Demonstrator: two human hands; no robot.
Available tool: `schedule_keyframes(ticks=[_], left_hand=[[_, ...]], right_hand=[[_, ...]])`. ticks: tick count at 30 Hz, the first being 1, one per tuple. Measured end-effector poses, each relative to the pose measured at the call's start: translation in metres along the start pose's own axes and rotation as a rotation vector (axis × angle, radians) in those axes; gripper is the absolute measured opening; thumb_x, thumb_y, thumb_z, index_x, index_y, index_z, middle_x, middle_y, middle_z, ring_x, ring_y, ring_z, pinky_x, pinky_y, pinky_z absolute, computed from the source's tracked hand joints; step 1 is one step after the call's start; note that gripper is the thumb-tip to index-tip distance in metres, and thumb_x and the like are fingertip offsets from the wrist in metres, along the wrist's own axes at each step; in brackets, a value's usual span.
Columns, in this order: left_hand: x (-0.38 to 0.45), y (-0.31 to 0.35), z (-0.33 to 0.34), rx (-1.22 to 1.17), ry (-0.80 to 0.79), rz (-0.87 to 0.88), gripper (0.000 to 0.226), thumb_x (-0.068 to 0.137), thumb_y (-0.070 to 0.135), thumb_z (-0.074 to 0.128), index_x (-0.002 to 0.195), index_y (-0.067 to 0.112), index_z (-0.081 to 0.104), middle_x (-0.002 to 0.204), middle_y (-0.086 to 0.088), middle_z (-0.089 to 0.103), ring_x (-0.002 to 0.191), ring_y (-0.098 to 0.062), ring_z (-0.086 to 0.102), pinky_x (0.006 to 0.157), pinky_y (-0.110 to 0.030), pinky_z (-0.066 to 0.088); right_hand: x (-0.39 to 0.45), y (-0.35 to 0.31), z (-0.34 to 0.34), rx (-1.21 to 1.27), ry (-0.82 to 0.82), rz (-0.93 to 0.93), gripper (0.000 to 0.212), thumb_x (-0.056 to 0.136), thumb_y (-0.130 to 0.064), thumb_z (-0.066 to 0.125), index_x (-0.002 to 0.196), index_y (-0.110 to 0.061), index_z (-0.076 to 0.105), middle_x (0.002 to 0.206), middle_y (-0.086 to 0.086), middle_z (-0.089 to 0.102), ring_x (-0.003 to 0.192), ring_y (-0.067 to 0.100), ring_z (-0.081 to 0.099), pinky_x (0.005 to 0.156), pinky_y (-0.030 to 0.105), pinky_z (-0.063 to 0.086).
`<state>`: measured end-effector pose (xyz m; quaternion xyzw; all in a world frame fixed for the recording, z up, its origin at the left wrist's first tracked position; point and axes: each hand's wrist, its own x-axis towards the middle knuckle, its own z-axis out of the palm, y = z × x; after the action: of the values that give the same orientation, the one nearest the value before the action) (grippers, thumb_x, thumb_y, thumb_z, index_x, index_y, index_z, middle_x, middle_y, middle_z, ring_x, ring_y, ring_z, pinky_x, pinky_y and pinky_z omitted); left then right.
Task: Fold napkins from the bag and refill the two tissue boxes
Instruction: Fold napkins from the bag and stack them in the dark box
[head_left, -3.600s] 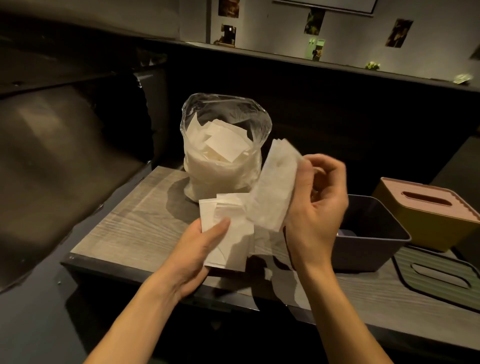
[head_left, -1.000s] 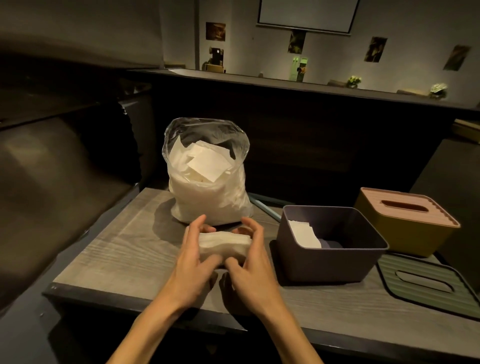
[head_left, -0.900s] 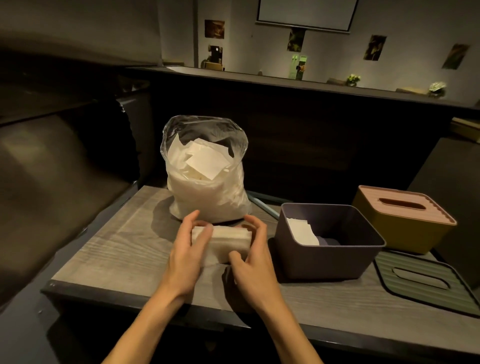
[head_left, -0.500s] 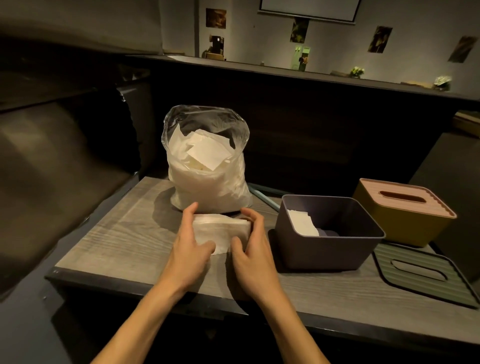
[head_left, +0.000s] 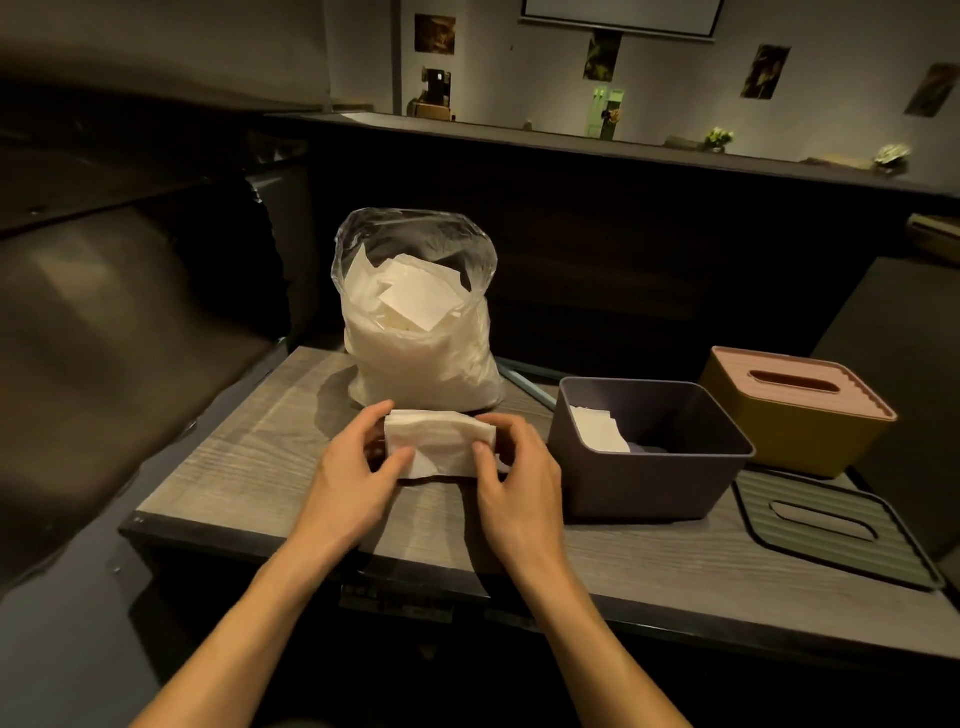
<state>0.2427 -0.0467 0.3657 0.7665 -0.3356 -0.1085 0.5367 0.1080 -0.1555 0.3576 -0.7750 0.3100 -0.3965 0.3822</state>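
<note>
Gripping a stack of folded white napkins (head_left: 439, 441) from both ends, the left hand (head_left: 353, 480) and right hand (head_left: 514, 486) curl their fingers and thumbs around it just above the wooden table (head_left: 249, 452). Right behind the stack stands the clear plastic bag (head_left: 421, 332), full of loose napkins. To the right sits the open grey tissue box (head_left: 649, 467) with a few napkins inside, its green slotted lid (head_left: 831, 530) lying flat beside it, and the yellow tissue box (head_left: 795, 410) stands closed behind.
</note>
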Motion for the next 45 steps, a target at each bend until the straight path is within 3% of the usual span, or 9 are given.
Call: schedule_keyframes(ticks=[12, 16, 19, 21, 25, 31, 36, 40, 45], left_hand=[[-0.002, 0.069, 0.007, -0.153, -0.048, 0.128, 0.062, 0.095, 0.013, 0.07, 0.15, 0.026, 0.046, 0.127, 0.011, 0.058, 0.112, 0.0, 0.059, 0.099, -0.026, 0.052], [0.01, 0.1, 0.033, -0.109, -0.09, 0.209, 0.063, 0.097, 0.01, 0.068, 0.153, 0.022, 0.043, 0.128, 0.007, 0.053, 0.108, -0.003, 0.058, 0.068, -0.004, 0.05], [0.023, 0.118, 0.053, -0.074, -0.127, 0.246, 0.064, 0.098, 0.016, 0.069, 0.154, 0.024, 0.041, 0.13, 0.005, 0.056, 0.117, -0.01, 0.056, 0.089, -0.018, 0.052], [0.033, 0.129, 0.069, -0.032, -0.159, 0.27, 0.063, 0.099, 0.018, 0.068, 0.155, 0.024, 0.04, 0.125, 0.006, 0.059, 0.114, -0.009, 0.058, 0.093, -0.024, 0.052], [0.054, 0.149, 0.097, 0.114, -0.207, 0.359, 0.06, 0.1, 0.016, 0.065, 0.155, 0.021, 0.041, 0.122, 0.004, 0.062, 0.11, -0.011, 0.059, 0.086, -0.019, 0.05], [0.072, 0.164, 0.121, 0.621, -0.375, 0.483, 0.064, 0.098, 0.015, 0.067, 0.155, 0.026, 0.04, 0.136, 0.0, 0.06, 0.114, -0.014, 0.06, 0.091, -0.027, 0.049], [0.064, 0.161, 0.125, 0.907, -0.315, 0.641, 0.057, 0.097, 0.023, 0.069, 0.149, 0.031, 0.047, 0.133, 0.003, 0.056, 0.116, -0.016, 0.061, 0.096, -0.034, 0.051], [0.054, 0.157, 0.131, 1.064, -0.306, 0.701, 0.051, 0.098, 0.032, 0.066, 0.146, 0.032, 0.049, 0.136, 0.004, 0.055, 0.111, -0.018, 0.064, 0.089, -0.035, 0.052], [0.048, 0.163, 0.135, 1.244, -0.355, 0.798, 0.031, 0.095, 0.035, 0.069, 0.126, 0.031, 0.065, 0.116, 0.005, 0.06, 0.101, -0.017, 0.062, 0.089, -0.035, 0.043]], right_hand=[[0.01, -0.056, -0.091, -0.098, -0.069, -0.26, 0.016, 0.101, -0.026, 0.066, 0.117, -0.029, 0.063, 0.107, -0.019, 0.064, 0.101, -0.005, 0.061, 0.077, 0.011, 0.054], [0.021, -0.049, -0.128, -0.177, -0.008, -0.255, 0.02, 0.1, -0.025, 0.068, 0.118, -0.031, 0.062, 0.105, -0.02, 0.063, 0.099, -0.007, 0.06, 0.077, 0.008, 0.05], [0.027, -0.038, -0.149, -0.253, 0.032, -0.206, 0.025, 0.099, -0.025, 0.068, 0.121, -0.032, 0.056, 0.104, -0.02, 0.059, 0.095, 0.0, 0.063, 0.073, 0.009, 0.055], [0.028, -0.031, -0.161, -0.352, 0.032, -0.182, 0.031, 0.101, -0.026, 0.065, 0.126, -0.032, 0.049, 0.105, -0.016, 0.06, 0.094, 0.004, 0.065, 0.071, 0.018, 0.06], [0.03, -0.019, -0.171, -0.513, -0.013, -0.155, 0.029, 0.102, -0.028, 0.06, 0.125, -0.037, 0.043, 0.107, -0.008, 0.067, 0.089, 0.009, 0.067, 0.074, 0.035, 0.062], [0.032, -0.011, -0.165, -0.504, -0.16, -0.002, 0.018, 0.103, -0.033, 0.057, 0.12, -0.035, 0.06, 0.11, -0.007, 0.07, 0.1, 0.013, 0.066, 0.094, 0.042, 0.055], [0.036, -0.005, -0.162, -0.569, -0.208, 0.054, 0.021, 0.105, -0.035, 0.05, 0.122, -0.036, 0.062, 0.113, -0.009, 0.071, 0.109, 0.015, 0.064, 0.109, 0.044, 0.037], [0.036, -0.001, -0.16, -0.639, -0.272, 0.083, 0.03, 0.109, -0.043, 0.037, 0.12, -0.034, 0.063, 0.107, -0.007, 0.07, 0.109, 0.018, 0.061, 0.11, 0.047, 0.03], [0.031, 0.002, -0.159, -0.75, -0.283, 0.07, 0.054, 0.105, -0.065, 0.022, 0.102, -0.036, 0.067, 0.103, -0.006, 0.067, 0.113, 0.019, 0.056, 0.107, 0.049, 0.026]])
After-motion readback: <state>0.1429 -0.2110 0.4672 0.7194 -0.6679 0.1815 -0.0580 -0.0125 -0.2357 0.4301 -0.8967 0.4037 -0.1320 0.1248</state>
